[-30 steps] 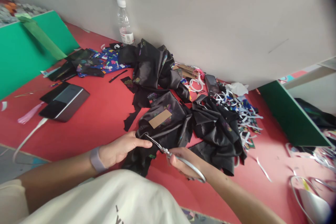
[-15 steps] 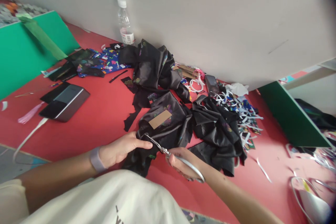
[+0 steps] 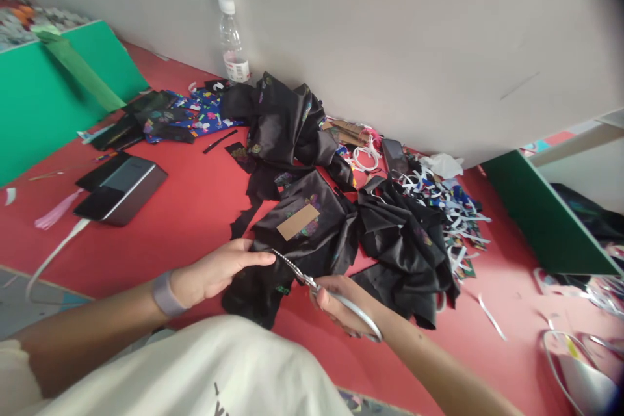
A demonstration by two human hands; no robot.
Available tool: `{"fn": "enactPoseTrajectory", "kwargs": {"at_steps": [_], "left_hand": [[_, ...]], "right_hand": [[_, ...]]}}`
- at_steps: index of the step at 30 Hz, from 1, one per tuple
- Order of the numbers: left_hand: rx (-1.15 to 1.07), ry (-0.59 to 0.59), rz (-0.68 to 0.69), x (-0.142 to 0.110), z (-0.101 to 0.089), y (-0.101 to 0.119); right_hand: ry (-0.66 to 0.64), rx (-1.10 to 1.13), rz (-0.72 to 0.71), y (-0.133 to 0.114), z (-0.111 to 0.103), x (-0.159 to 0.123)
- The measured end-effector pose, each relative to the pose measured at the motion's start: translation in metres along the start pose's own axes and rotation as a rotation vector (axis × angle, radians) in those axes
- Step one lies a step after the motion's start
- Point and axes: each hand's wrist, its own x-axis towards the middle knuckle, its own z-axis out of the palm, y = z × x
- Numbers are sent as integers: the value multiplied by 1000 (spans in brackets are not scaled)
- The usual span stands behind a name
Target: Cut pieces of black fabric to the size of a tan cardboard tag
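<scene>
My right hand (image 3: 341, 302) is wrapped round the pale handles of pinking shears (image 3: 291, 265). Their toothed blades point left over dark, shiny cloth; whether the blades are fully closed is unclear. Thumb and fingers of my left hand (image 3: 217, 272) pinch the left edge of this black patterned fabric (image 3: 336, 227), close to the blade tips. A brown card strip (image 3: 298, 222) lies flat on the cloth, beside a coloured flower print. Part of the fabric hangs below my left hand toward my body.
Crumpled black fabric (image 3: 404, 240) lies right of the shears, with more black cloth (image 3: 280, 120) behind. A clear bottle (image 3: 233, 45) stands by the wall. At left sits a dark device (image 3: 121, 188) with a white cable. Green panels (image 3: 58, 84) flank the red table (image 3: 195, 201).
My left hand has shifted slightly left and up, with the fabric edge in its fingers. The shears and my right hand are almost where they were.
</scene>
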Motion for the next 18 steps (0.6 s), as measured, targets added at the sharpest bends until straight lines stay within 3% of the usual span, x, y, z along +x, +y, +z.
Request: {"fn": "enactPoseTrajectory", "kwargs": {"at_steps": [18], "left_hand": [[39, -46, 14, 15, -11, -15]], "right_hand": [[-9, -45, -63, -5, -4, 1]]}}
